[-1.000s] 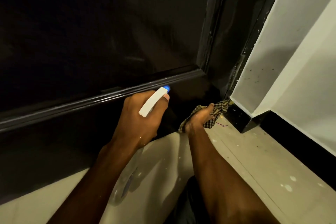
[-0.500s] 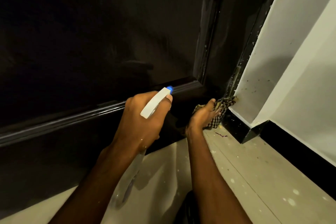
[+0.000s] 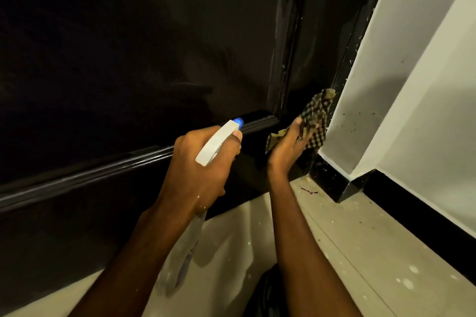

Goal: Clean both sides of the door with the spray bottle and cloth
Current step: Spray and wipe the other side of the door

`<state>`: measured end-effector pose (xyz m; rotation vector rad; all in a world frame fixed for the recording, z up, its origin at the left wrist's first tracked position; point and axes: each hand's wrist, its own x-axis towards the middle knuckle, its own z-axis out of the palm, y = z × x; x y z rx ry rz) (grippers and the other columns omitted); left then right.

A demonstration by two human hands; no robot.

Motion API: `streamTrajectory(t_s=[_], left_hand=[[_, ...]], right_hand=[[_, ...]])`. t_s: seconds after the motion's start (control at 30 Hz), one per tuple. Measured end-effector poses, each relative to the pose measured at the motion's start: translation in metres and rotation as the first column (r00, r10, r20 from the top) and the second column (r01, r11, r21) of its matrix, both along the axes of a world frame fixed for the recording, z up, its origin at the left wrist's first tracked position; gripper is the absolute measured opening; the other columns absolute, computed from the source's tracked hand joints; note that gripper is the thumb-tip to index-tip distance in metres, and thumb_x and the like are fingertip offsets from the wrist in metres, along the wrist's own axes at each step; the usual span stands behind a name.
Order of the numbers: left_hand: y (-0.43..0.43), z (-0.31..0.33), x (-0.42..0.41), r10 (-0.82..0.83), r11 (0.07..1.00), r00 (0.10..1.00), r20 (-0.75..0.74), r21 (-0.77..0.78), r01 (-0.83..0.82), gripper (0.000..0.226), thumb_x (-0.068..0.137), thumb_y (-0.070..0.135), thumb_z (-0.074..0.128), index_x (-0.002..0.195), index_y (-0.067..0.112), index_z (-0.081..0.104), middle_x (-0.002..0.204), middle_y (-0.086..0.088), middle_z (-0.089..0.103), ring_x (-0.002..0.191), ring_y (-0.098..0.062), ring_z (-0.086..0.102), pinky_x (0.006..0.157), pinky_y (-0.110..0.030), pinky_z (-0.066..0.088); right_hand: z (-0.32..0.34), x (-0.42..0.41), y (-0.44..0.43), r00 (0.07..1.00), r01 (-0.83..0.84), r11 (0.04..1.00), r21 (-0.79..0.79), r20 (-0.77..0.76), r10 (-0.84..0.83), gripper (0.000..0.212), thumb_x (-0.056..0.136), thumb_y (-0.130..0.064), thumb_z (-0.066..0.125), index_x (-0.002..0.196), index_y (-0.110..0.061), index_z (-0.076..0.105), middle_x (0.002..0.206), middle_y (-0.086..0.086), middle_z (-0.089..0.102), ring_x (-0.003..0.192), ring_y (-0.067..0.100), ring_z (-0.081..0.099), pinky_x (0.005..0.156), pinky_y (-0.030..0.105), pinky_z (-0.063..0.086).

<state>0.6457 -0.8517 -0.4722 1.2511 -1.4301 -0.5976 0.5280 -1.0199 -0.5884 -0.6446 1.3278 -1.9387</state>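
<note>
From your head camera, the dark door [image 3: 128,59] fills the frame from nine o'clock round to twelve, its raised moulding [image 3: 85,172] running across the lower panel. A white wall [image 3: 412,85] with a black skirting [image 3: 412,213] stands at three o'clock, and the pale, speckled floor [image 3: 360,252] spreads below toward five.

Your left hand [image 3: 198,170] is wrapped tight around the neck of the spray bottle [image 3: 216,143], whose white head with its blue nozzle points at the door toward twelve o'clock. The clear body hangs below your wrist; you cannot tell how much liquid it holds.

Your right hand [image 3: 288,147], at two o'clock from the bottle, has its fingers pressed together against the checked cloth [image 3: 315,116], holding it flat on the door's edge beside the wall corner.
</note>
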Motion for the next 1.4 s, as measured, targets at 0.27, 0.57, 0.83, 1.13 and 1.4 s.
streamTrajectory(t_s=[0.27, 0.57, 0.83, 1.13, 1.4], left_hand=[[0.011, 0.01, 0.015, 0.032, 0.999, 0.999, -0.021, 0.032, -0.031, 0.036, 0.084, 0.037, 0.051, 0.073, 0.007, 0.067, 0.068, -0.024, 0.064, 0.034, -0.014, 0.048, 0.036, -0.026, 0.039], [0.046, 0.049, 0.048, 0.118, 0.993, 0.99, -0.075, 0.006, -0.118, 0.037, 0.084, 0.044, 0.052, 0.073, 0.013, 0.068, 0.073, -0.014, 0.07, 0.031, -0.028, 0.052, 0.038, -0.027, 0.038], [0.072, 0.098, 0.058, 0.136, 0.986, 0.984, -0.113, -0.083, -0.146, 0.033, 0.083, 0.042, 0.053, 0.074, 0.015, 0.07, 0.075, -0.01, 0.072, 0.03, -0.024, 0.051, 0.037, -0.026, 0.038], [0.08, 0.14, 0.053, 0.116, 0.984, 0.987, -0.113, -0.12, -0.129, 0.037, 0.084, 0.041, 0.051, 0.072, 0.01, 0.069, 0.073, -0.01, 0.071, 0.03, -0.027, 0.05, 0.037, -0.027, 0.039], [0.079, 0.192, 0.075, 0.149, 0.967, 0.982, -0.118, -0.189, -0.17, 0.038, 0.101, 0.025, 0.048, 0.076, 0.003, 0.069, 0.071, -0.015, 0.071, 0.032, -0.031, 0.05, 0.039, -0.027, 0.04]], right_hand=[[-0.012, 0.01, 0.014, 0.98, 0.043, 0.996, 0.072, 0.192, -0.056, 0.072, 0.1, -0.048, 0.049, 0.161, -0.025, 0.018, 0.165, 0.001, 0.025, 0.147, 0.022, 0.03, 0.116, 0.032, 0.027], [0.083, 0.021, 0.022, 0.993, 0.036, 0.999, -0.028, -0.115, -0.039, 0.065, 0.107, -0.036, 0.043, 0.162, -0.02, 0.013, 0.17, 0.002, 0.006, 0.155, 0.018, 0.009, 0.123, 0.036, 0.005], [0.139, 0.059, 0.064, 0.88, -0.251, 0.89, -0.381, -0.472, 0.046, 0.063, 0.095, -0.031, 0.044, 0.155, -0.026, 0.026, 0.166, 0.001, 0.02, 0.155, 0.015, 0.012, 0.125, 0.03, 0.005], [0.149, 0.05, 0.084, 0.922, -0.298, 0.937, -0.183, -0.309, 0.232, 0.06, 0.098, -0.041, 0.044, 0.155, -0.025, 0.035, 0.161, 0.0, 0.035, 0.149, 0.022, 0.033, 0.123, 0.036, 0.024], [0.325, 0.065, 0.062, 0.611, -0.174, 0.909, -0.379, -0.765, -0.202, 0.068, 0.094, -0.035, 0.038, 0.16, -0.025, 0.022, 0.169, 0.003, 0.008, 0.156, 0.025, 0.002, 0.125, 0.046, 0.007]])
